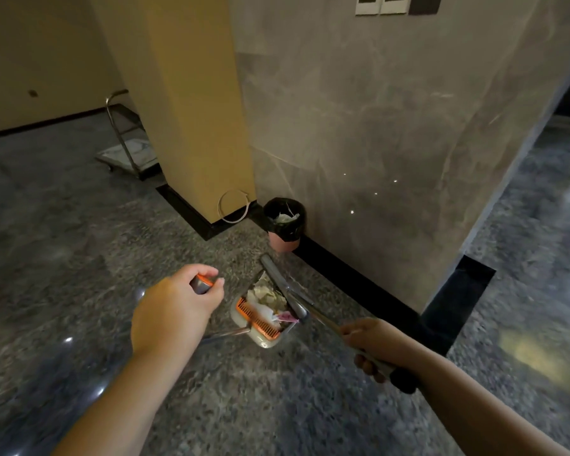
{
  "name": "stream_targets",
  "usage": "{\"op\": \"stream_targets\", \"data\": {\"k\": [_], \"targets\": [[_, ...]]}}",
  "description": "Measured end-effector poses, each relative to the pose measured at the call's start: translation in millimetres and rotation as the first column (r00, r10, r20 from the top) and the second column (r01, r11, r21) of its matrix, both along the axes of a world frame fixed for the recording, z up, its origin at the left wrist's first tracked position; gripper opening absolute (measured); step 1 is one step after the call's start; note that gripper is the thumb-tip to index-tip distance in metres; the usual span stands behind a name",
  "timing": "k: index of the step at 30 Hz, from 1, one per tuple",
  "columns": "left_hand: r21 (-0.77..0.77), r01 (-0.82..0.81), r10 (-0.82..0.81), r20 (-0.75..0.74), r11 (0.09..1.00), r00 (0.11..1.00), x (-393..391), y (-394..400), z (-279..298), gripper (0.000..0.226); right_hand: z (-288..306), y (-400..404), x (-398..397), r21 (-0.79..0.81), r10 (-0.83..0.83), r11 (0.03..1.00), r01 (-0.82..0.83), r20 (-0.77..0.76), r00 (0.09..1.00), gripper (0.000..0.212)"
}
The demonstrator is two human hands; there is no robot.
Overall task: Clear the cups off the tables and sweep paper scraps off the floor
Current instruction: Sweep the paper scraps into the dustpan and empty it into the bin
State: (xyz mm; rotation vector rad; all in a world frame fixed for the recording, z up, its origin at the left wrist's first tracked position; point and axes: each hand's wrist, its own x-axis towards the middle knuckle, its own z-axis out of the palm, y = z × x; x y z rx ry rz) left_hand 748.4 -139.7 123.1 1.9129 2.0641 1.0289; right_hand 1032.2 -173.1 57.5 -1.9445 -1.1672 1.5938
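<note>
Scraps point(270, 296) could spill from the loaded dustpan point(260, 319) if my left grip point(178, 307), closed round its handle point(202, 284), tilts; right grip point(372, 348) clasps the broom point(297, 297).

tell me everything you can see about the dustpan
The dustpan is a pale, plastic-looking scoop with an orange comb-like strip along its near wall and a thin metal handle rising toward the left hand, whose fingers grip its grey, orange-tipped end. It sits low over the speckled floor, just short of the small lined bin. Crumpled white paper scraps and a pink bit fill it.
</note>
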Motion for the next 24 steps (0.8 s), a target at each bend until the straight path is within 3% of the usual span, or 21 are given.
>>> {"op": "stream_targets", "data": {"k": [10, 18, 24], "targets": [[0.044, 0.041, -0.038, -0.062, 0.998, 0.997, 31, 202, 14, 0.013, -10, 202, 36, 0.068, -0.040, 0.997, 0.043, -0.040, 0.998, 0.015], [0.024, -0.037, 0.040, -0.135, 0.999, 0.990, 84, 355, 21, 0.022, 0, 377, 87, 0.075, 0.096, 0.993, -0.096, -0.001, 0.995, 0.034], [0.060, -0.041, 0.049, -0.124, 0.997, 0.991, 105, 456, 29, 0.025, 13, 486, 114, 0.058, 0.093, 0.994, -0.089, -0.060, 0.994, 0.027]]}}
